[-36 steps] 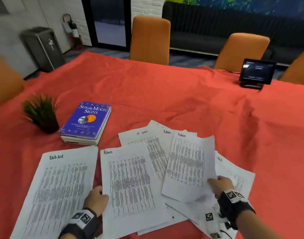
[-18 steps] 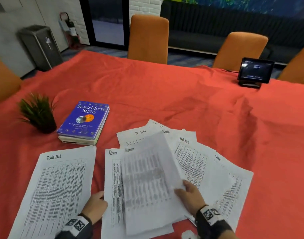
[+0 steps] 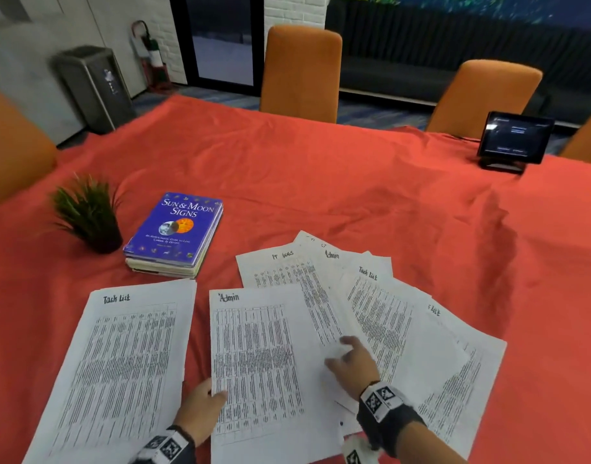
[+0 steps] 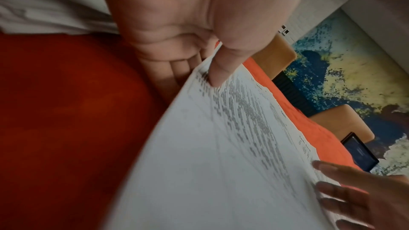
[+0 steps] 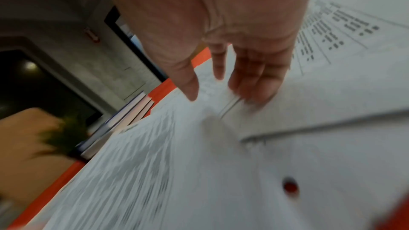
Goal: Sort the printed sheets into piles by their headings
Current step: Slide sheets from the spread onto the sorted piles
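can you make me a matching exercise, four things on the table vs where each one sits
Things:
1. Task List sheet
2. Admin sheet
3. blue book
4. tablet

Places:
A. far right of the red cloth
B. pinched at its near left edge by the left hand
C. beside the small plant
D. nearest sheet on the left

Pairs: 1-D, 2-B, 3-C, 4-A

Printed sheets point(image 3: 260, 356): matt white paper | worktop point(image 3: 320, 182): wrinkled red cloth | book point(image 3: 176, 226): glossy cover | bin point(image 3: 93, 85): brushed metal
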### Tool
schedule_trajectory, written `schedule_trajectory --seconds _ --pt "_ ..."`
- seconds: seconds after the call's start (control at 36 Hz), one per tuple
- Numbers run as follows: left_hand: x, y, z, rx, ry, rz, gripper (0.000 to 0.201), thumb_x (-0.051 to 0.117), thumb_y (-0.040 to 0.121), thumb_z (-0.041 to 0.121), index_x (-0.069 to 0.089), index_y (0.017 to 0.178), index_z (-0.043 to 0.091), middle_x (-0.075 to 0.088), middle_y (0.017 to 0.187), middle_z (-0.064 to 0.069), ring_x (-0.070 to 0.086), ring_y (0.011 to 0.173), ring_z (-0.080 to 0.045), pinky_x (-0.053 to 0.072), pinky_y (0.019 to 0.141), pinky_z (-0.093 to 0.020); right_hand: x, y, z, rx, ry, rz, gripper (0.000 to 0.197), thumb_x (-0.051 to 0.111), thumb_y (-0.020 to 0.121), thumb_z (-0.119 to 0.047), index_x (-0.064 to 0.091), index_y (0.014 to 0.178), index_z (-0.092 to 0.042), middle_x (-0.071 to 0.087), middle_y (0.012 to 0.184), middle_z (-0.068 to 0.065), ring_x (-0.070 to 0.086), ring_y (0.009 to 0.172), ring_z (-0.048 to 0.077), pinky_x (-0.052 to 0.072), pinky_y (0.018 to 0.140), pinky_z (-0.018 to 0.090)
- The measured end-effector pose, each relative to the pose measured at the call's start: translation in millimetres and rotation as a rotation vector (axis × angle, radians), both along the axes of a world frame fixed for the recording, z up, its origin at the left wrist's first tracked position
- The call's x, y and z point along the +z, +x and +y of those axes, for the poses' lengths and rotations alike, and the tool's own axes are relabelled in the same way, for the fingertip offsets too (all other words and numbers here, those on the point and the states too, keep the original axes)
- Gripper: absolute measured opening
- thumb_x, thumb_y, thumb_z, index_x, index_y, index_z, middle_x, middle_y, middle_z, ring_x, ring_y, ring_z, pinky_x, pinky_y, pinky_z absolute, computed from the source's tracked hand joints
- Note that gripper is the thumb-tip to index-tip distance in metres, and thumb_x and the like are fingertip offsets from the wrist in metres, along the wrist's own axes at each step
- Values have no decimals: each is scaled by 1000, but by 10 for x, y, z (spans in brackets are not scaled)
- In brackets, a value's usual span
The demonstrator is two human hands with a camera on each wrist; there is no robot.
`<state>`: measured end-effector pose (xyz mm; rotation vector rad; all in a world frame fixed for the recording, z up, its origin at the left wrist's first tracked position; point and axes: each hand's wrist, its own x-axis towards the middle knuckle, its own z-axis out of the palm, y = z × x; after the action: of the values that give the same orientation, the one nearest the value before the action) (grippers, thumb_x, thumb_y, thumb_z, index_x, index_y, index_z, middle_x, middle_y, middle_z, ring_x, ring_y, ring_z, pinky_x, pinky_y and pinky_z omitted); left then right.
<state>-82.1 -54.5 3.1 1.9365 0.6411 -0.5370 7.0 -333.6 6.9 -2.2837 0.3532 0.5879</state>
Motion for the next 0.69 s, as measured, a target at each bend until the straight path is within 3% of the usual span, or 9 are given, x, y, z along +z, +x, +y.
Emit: schedule_trajectory --seconds 0.08,0.17,0.25,0.31,0.39,0.47,0.56,0.64,0.69 --pt "-50 -27 59 23 7 33 30 50 94 25 57 123 19 64 123 1 60 105 -14 45 91 -28 18 224 -134 -142 -113 -62 76 78 74 -40 41 137 -20 53 127 13 60 107 27 51 94 38" --pt "-34 -37 63 40 -5 28 23 48 96 18 56 118 19 63 109 4 56 92 -14 41 77 -25 81 383 -195 -162 -230 16 94 82 65 -50 35 142 -23 44 135 14 52 120 34 48 100 44" --pt "-21 -47 70 55 6 53 32 49 96 19 54 127 13 62 115 1 57 99 -17 42 83 -26 74 469 -158 -138 -288 93 97 85 59 -50 36 138 -23 45 130 13 55 115 36 52 95 45" --pt "-50 -57 86 63 7 66 40 50 95 21 51 134 12 65 117 1 61 102 -18 45 89 -28 90 499 -84 -133 -263 120 90 85 63 -38 35 136 -19 52 119 11 60 103 33 56 87 43" --pt "23 -65 50 46 3 62 41 47 98 16 45 137 5 63 111 -1 58 93 -15 44 84 -27 125 529 26 -120 -243 133 60 72 75 -15 38 124 -12 56 96 7 58 85 29 57 81 40" --pt "89 -66 20 54 0 36 49 44 99 14 31 145 2 40 148 -11 44 128 -22 31 110 -33 116 548 73 -97 -281 106 40 62 81 -7 46 117 -11 59 92 6 58 84 27 56 81 38" --pt "43 -85 52 110 4 23 56 46 98 18 24 149 5 27 156 -10 31 141 -25 23 116 -38 148 587 49 -100 -245 51 23 52 88 -7 60 110 -5 66 95 9 62 83 28 55 77 35" --pt "-16 -102 99 160 5 12 54 46 98 17 28 148 6 36 152 -9 51 122 -20 39 104 -35 229 655 -74 -149 -198 25 28 45 91 -6 66 109 -1 69 93 13 65 75 28 58 63 33" --pt "-61 -103 119 185 -2 3 51 46 97 14 33 146 8 53 135 -6 58 93 -12 47 82 -27 302 692 -169 -204 -110 2 28 45 93 -8 65 111 0 71 93 14 69 65 27 57 50 30"
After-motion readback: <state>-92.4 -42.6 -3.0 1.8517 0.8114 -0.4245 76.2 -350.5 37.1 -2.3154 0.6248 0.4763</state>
